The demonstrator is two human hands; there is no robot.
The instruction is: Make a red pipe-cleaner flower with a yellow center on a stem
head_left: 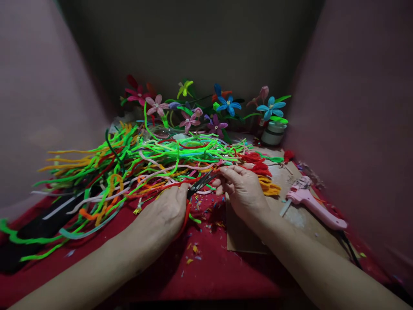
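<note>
Forearms [87,267] are spanning the counter [206,280]; left hand [169,209] is gripping scissors [194,188], right hand [245,189] apparently pinching a red strand [217,171]; clean cutting is requiring fingertips [223,172] clear of blades [206,178].

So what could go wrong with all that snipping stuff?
A few things might. The scissors in the left hand have their blades very near the right hand, so a slip could nick a finger. The fuzzy stems lie tangled close by, so the wrong one could get snipped. And the pink glue gun lies near the right forearm; I can't tell if it's hot, but if so, it could burn.
</note>
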